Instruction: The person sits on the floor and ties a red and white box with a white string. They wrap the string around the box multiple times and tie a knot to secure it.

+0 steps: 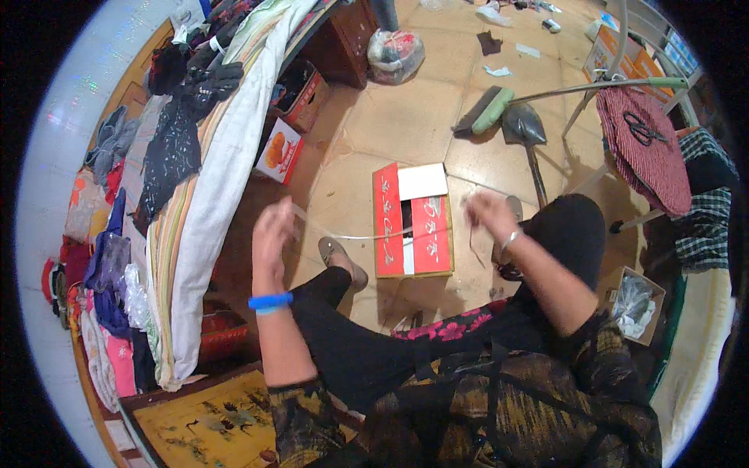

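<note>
My left hand point(275, 229) is raised left of a red and white cardboard box point(383, 222), its fingers curled on one end of a pale, thin strip point(351, 237). The strip sags across above the box. My right hand point(490, 215), blurred, is at the box's right side, fingers bent; a thin strand hangs below it. Whether the pale strip reaches this hand is hard to tell. The box stands on the tiled floor between my feet, its top flaps partly folded in, with a dark gap between them.
A long green-headed broom point(494, 111) and a black shovel point(525, 126) lie ahead to the right. Black scissors point(642, 128) rest on a red striped seat pad point(638, 169). Cloth-covered furniture point(219, 193) runs along the left. A filled plastic bag point(396, 55) stands at the back.
</note>
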Available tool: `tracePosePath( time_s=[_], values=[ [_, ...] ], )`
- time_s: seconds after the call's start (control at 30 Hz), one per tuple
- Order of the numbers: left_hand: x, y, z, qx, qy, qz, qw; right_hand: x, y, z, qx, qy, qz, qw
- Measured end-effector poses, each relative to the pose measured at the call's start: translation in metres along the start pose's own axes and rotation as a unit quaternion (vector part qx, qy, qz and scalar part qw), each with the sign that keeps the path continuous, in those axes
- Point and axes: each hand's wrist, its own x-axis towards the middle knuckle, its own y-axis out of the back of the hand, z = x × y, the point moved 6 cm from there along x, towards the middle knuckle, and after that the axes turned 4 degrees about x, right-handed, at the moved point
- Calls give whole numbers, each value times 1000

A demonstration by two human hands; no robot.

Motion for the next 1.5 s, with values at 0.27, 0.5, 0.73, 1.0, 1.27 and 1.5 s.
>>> tracePosePath(
  time_s=[0.27, 0.5, 0.73, 1.0, 1.27, 1.5],
  values=[
    [40, -123, 132, 120, -296, -78, 944, 15, 48, -144, -289, 426, 228, 826],
    [-2, -70, 3, 420, -153, -90, 890, 12, 27, -69, -333, 197, -28, 922],
    [-109, 26, -46, 381, 40, 32, 923, 5, 11, -66, -526, 142, -165, 822],
    [-128, -26, -19, 630, -243, 70, 734, -5, 2, -109, -343, 292, -82, 889],
    [-114, -26, -18, 614, -184, 44, 767, 5, 20, -136, -209, 344, 14, 915],
    [-113, 6, -39, 471, -63, 104, 874, -10, 9, -114, -318, 301, -154, 886]
  ],
)
